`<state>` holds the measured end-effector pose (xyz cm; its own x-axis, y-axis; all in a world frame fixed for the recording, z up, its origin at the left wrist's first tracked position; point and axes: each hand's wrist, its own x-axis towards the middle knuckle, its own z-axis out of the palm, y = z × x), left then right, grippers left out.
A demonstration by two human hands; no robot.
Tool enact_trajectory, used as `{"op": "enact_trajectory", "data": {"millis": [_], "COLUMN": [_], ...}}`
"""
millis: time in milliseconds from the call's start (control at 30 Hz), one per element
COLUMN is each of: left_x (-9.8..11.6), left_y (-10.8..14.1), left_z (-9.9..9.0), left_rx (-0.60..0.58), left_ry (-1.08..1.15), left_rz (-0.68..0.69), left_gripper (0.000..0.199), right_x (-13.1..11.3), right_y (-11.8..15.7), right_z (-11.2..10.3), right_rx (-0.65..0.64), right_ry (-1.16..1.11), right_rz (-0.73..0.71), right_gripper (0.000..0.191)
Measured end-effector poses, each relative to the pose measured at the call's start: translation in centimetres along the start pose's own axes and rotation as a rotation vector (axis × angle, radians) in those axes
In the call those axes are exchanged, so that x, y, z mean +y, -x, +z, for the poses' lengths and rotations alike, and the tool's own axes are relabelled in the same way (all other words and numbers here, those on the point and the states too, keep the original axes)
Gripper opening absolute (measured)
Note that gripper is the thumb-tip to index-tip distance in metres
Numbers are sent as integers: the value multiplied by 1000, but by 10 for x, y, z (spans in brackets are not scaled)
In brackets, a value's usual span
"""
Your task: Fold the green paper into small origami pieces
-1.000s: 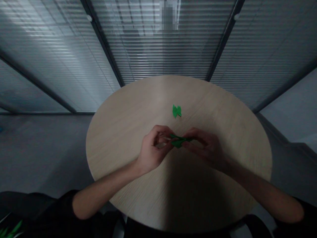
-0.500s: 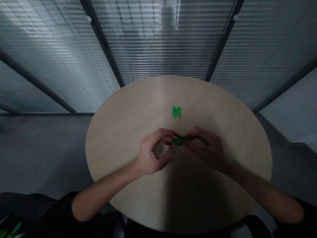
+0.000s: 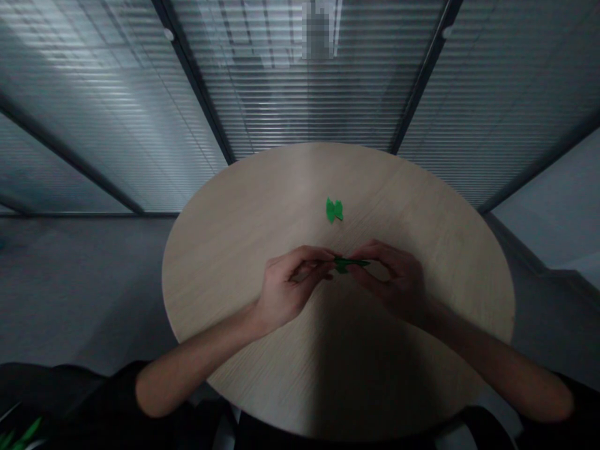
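Observation:
Between my two hands is a small dark green folded piece (image 3: 345,264), held above the middle of the table. My left hand (image 3: 291,281) pinches its left end between thumb and fingers. The right end is gripped by my right hand (image 3: 396,275), thumb below and fingers above. My fingertips cover both ends of the piece. Farther back on the table lies a bright green butterfly-shaped piece (image 3: 334,210), which neither hand touches.
The round wooden table (image 3: 225,231) has a dark shadow across its near part. Slatted blinds (image 3: 309,106) behind dark-framed glass stand beyond the far edge. Green leaves (image 3: 25,434) show at the bottom left corner.
My left thumb has moved up to meet the fingers, closing the gap in that hand and pinching the left end of the green piece. My right hand has barely moved.

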<state>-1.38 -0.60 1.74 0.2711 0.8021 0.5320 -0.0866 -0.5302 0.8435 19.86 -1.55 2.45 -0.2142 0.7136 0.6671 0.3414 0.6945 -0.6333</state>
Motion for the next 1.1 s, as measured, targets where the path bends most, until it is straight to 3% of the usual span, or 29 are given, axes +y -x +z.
{"op": "enact_trajectory", "data": {"millis": [367,700,1100], "left_x": [-8,-7,-9], "left_y": [1,2,4], "left_z": [5,6,5], "left_rx": [65,79,99], "left_ry": [72,14,-140], "left_rz": [79,0,60], "left_gripper": [18,19,19], "right_x": [-3,-1,6], "right_y": [-1,1,4], "right_z": [1,1,4], "right_rx": [5,-15,-72], "right_ry": [18,28,15], "right_rz": [-31,-9,32], "right_gripper": [9,10,7]}}
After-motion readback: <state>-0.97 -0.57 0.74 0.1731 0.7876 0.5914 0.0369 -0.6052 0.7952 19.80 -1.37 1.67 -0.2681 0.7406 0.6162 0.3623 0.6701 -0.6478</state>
